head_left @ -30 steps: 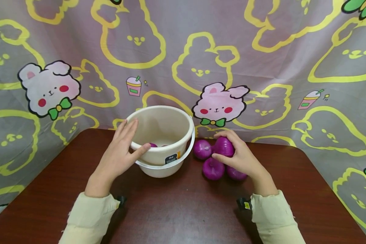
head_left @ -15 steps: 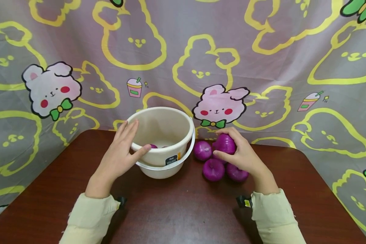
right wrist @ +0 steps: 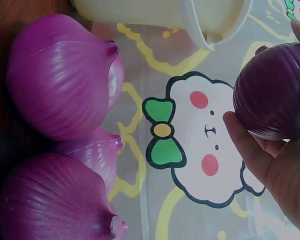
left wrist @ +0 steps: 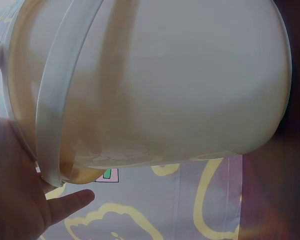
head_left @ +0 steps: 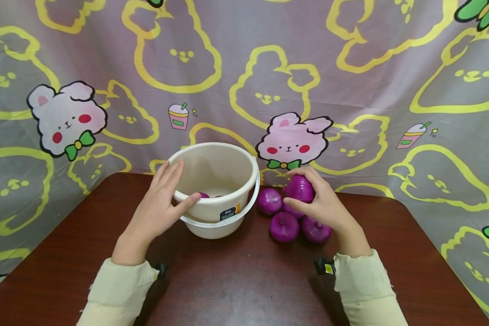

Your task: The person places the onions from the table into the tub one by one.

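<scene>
My right hand grips a purple onion between thumb and fingers. It is raised over a cluster of similar onions on the table, including a front onion and a left onion. In the right wrist view the gripped onion is well apart from the others. To the left stands a cream bucket with its white handle hanging down in front. At its left rim rests my left hand, fingers extended and thumb over the edge. Part of an onion shows inside; the rim hides the rest.
A dark reddish-brown table carries everything. Close behind it hangs a cartoon-printed curtain. A small black device sits at the right cuff and another black device at the left cuff.
The onion in my right hand has risen a little off the pile, uncovering more of the onion beneath it. My left hand and the bucket have stayed put.
</scene>
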The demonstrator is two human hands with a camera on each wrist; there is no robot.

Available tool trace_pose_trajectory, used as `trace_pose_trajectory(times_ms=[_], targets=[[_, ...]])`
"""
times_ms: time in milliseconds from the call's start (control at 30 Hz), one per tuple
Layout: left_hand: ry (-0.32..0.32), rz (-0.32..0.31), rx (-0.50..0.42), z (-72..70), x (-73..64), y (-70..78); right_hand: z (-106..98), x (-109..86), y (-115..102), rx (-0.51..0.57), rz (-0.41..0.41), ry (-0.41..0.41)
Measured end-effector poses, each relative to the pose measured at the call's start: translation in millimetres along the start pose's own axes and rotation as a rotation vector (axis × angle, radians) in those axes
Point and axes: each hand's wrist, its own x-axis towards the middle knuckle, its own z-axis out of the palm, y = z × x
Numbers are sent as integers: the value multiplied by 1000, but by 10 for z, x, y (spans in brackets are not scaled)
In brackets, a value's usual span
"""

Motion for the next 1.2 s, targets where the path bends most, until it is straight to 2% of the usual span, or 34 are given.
trace_pose_trajectory(times_ms=[1200], targets=[[-2, 0, -1, 0, 17, 1, -31, 121, -144, 88, 6, 37]])
